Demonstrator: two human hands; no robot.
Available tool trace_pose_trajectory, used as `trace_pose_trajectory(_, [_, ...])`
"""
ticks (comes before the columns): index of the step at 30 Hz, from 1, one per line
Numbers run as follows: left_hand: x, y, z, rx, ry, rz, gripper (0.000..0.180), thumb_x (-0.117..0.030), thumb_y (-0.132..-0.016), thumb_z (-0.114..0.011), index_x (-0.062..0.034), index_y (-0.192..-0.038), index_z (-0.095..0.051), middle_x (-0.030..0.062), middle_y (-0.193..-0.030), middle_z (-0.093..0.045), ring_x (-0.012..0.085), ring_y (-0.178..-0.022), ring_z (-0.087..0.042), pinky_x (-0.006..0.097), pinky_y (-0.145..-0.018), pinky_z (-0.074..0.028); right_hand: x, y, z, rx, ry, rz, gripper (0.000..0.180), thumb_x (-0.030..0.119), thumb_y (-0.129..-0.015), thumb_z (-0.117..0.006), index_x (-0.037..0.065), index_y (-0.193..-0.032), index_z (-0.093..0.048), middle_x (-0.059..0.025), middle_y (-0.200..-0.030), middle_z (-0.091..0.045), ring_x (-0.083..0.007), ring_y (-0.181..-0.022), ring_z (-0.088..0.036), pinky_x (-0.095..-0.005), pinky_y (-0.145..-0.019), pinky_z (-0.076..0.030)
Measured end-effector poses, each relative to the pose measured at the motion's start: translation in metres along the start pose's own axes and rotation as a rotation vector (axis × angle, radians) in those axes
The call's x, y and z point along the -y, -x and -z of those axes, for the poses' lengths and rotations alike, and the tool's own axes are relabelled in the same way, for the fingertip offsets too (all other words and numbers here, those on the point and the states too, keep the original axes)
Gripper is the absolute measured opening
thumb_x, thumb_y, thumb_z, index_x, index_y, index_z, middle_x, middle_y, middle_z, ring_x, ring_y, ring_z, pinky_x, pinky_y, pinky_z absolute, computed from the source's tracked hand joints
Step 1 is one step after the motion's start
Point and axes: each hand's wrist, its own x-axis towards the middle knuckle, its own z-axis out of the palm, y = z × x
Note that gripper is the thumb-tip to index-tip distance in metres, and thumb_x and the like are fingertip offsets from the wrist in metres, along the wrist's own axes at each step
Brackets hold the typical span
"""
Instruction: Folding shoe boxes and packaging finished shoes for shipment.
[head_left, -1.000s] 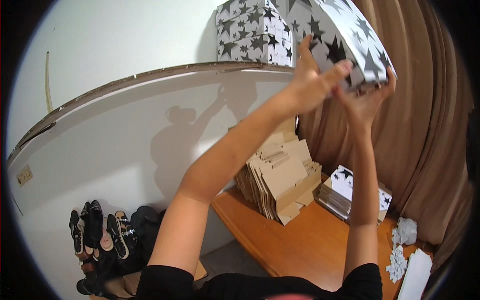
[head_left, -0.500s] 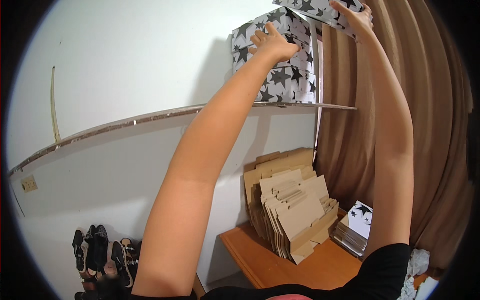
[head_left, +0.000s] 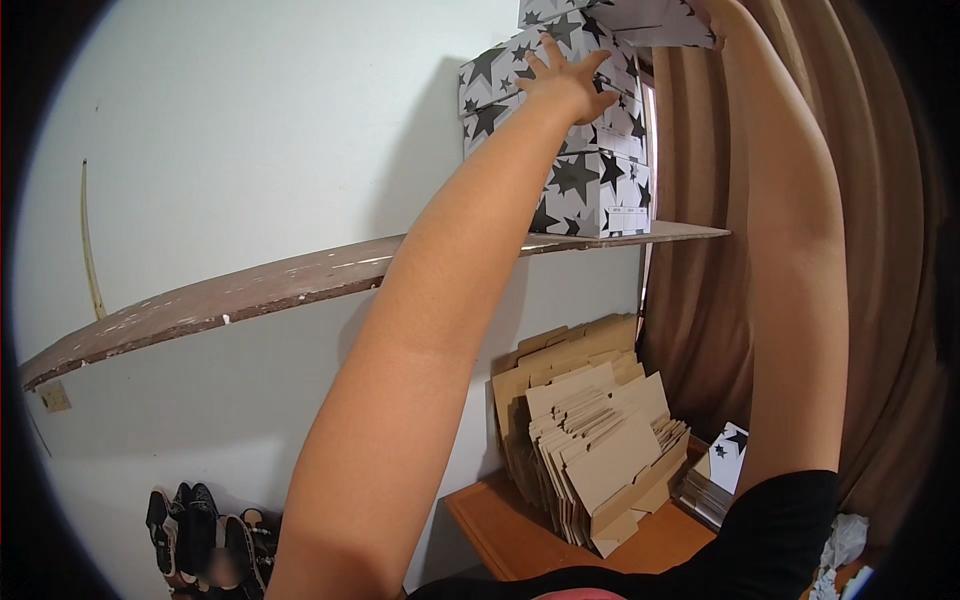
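White cardboard boxes [head_left: 575,178] printed with black stars are stacked on the wall shelf [head_left: 270,287]. My left hand [head_left: 567,85] lies against the upper part of this stack, fingers spread and holding nothing. Over the top of the stack another star-patterned box [head_left: 660,24] is tilted, partly cut off by the upper edge of the view. My right hand [head_left: 722,18] grips that box at its right end, with most of its fingers out of sight. Whether the tilted box rests on the stack, I cannot tell.
Below the shelf, an orange-brown table [head_left: 500,530] bears flattened brown cardboard [head_left: 610,450] and a pile of star-patterned flat pieces [head_left: 722,465]. A brown curtain [head_left: 880,250] hangs at the right. Several dark shoes [head_left: 195,530] are at the lower left.
The box in my right hand has moved left and over the stack, its underside now more visible. My left hand has spread its fingers against the stack. The view has shifted slightly upward.
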Motion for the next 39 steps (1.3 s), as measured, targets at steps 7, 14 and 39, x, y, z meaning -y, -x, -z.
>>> trace_pose_trajectory(7, [0.011,-0.007,0.001,0.085,0.015,0.001,0.065,-0.054,-0.080,-0.055,-0.0382,-0.136,-0.026,0.0221,-0.146,-0.002,0.0482,-0.128,-0.024,0.051,-0.101,-0.033,0.000,-0.011,-0.014,0.166,-0.034,0.147,0.096,0.062,-0.059,-0.068,0.006,-0.131,-0.042,-0.0200,-0.131,-0.041,-0.0356,-0.118,-0.042,-0.0518,-0.090,-0.038])
trace_pose_trajectory(14, [0.008,-0.004,-0.006,0.029,0.024,-0.069,0.066,-0.050,-0.080,-0.057,-0.0348,-0.136,-0.027,0.0261,-0.144,-0.009,0.0443,-0.116,-0.045,0.044,-0.096,-0.041,-0.004,-0.011,-0.032,0.156,-0.065,0.229,0.097,0.064,-0.059,-0.068,0.006,-0.132,-0.041,-0.0205,-0.130,-0.042,-0.0356,-0.118,-0.042,-0.0511,-0.091,-0.038])
trace_pose_trajectory(39, [0.021,-0.011,-0.014,0.010,0.171,-0.106,0.066,-0.045,-0.076,-0.064,-0.0415,-0.134,-0.032,0.0167,-0.148,-0.008,0.0430,-0.128,-0.030,0.058,-0.096,-0.035,-0.030,-0.033,-0.117,-0.036,-0.122,0.229,0.103,0.069,-0.061,-0.063,0.005,-0.136,-0.033,-0.0235,-0.128,-0.043,-0.0348,-0.118,-0.042,-0.0471,-0.094,-0.036])
